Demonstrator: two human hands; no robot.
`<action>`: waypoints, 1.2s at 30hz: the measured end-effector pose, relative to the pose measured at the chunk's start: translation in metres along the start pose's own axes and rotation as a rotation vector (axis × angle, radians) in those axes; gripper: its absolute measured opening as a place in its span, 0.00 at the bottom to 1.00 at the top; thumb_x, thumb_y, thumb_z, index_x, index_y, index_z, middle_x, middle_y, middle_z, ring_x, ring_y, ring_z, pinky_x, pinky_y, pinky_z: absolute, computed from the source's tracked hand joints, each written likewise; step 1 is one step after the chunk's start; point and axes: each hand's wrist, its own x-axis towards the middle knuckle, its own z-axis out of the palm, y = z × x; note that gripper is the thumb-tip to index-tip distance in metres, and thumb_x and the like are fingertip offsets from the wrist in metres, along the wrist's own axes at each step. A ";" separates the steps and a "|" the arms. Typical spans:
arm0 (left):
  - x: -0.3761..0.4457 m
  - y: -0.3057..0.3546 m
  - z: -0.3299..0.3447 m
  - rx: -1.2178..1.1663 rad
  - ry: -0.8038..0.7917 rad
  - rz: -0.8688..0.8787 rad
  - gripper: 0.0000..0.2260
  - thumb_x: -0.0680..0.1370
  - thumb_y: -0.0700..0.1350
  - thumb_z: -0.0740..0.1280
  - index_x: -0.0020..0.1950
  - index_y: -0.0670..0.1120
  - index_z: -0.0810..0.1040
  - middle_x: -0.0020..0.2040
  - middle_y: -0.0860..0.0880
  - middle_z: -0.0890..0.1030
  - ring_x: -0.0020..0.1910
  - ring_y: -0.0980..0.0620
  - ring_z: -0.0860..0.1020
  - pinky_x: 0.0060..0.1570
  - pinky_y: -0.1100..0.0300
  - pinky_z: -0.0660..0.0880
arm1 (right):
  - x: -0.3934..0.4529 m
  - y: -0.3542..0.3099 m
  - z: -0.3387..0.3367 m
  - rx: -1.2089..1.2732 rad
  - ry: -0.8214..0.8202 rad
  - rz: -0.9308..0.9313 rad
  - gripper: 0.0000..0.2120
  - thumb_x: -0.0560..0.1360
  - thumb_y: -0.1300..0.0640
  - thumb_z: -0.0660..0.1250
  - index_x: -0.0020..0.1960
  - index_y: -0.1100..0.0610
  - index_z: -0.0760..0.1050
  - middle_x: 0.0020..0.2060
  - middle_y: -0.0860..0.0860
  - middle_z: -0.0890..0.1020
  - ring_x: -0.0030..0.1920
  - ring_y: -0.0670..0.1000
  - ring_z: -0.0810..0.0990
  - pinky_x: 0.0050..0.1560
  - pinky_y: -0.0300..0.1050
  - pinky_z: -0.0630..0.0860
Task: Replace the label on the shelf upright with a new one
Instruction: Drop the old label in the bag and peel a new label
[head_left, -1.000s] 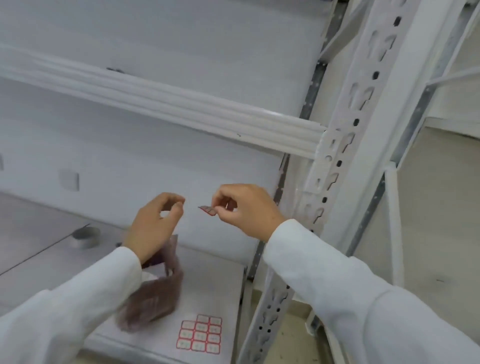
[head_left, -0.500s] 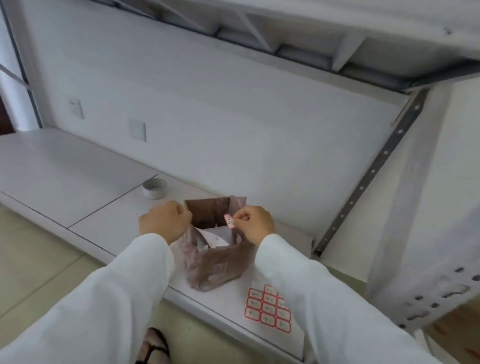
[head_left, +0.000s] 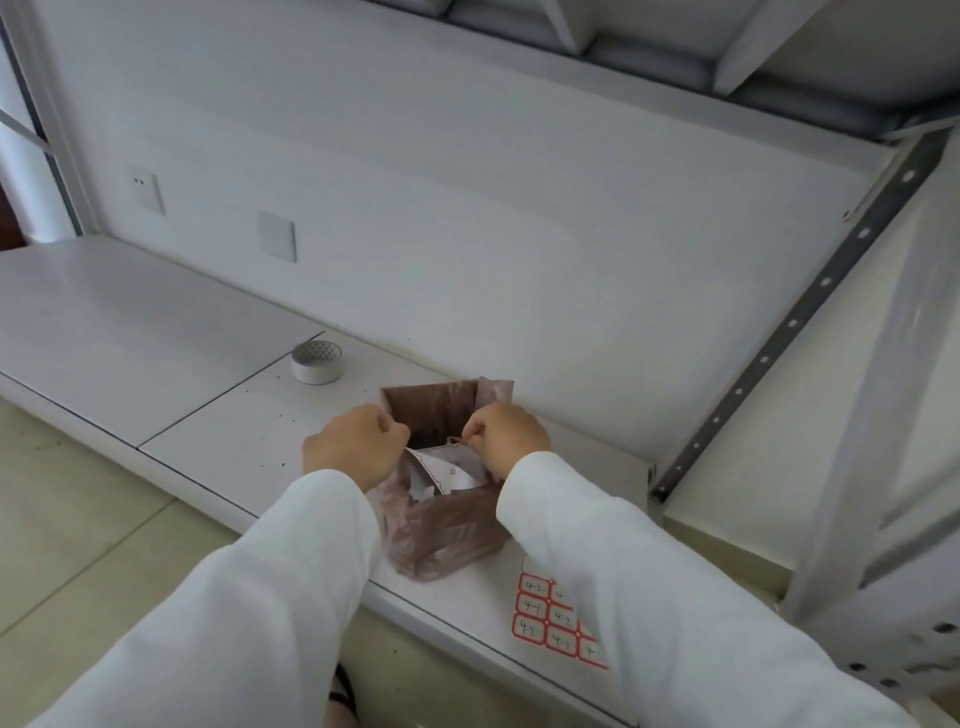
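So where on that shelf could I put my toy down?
There is bare room left of the tape roll, and between it and the left hand. It is crowded by the brown bag, which both hands hold open, and the label sheet beside it.

I see both hands at the brown bag (head_left: 447, 530) mouth: left hand (head_left: 353, 449) grips its rim, right hand (head_left: 506, 436) pinches there too.

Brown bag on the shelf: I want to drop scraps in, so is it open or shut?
Open. Both hands, left hand and right hand, hold the brown bag apart, showing paper scraps inside.
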 end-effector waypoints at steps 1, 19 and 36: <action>-0.001 0.000 -0.001 -0.006 -0.008 -0.001 0.10 0.75 0.48 0.58 0.47 0.48 0.78 0.46 0.48 0.81 0.49 0.43 0.76 0.54 0.54 0.68 | -0.002 0.003 -0.005 0.004 0.010 -0.004 0.11 0.73 0.60 0.62 0.45 0.49 0.81 0.56 0.52 0.80 0.52 0.57 0.79 0.52 0.46 0.74; -0.016 0.046 0.012 -0.005 -0.133 0.178 0.10 0.77 0.47 0.58 0.50 0.50 0.79 0.45 0.51 0.79 0.47 0.47 0.75 0.50 0.58 0.68 | -0.024 0.073 -0.017 0.351 0.256 0.309 0.10 0.73 0.58 0.62 0.52 0.52 0.77 0.55 0.52 0.81 0.55 0.55 0.78 0.55 0.46 0.73; -0.022 0.068 0.010 -0.008 -0.179 0.300 0.14 0.78 0.47 0.56 0.57 0.47 0.79 0.55 0.48 0.81 0.55 0.44 0.78 0.57 0.53 0.72 | -0.088 0.137 0.066 -0.096 -0.267 0.464 0.24 0.67 0.51 0.72 0.60 0.53 0.68 0.55 0.52 0.77 0.53 0.54 0.78 0.55 0.49 0.75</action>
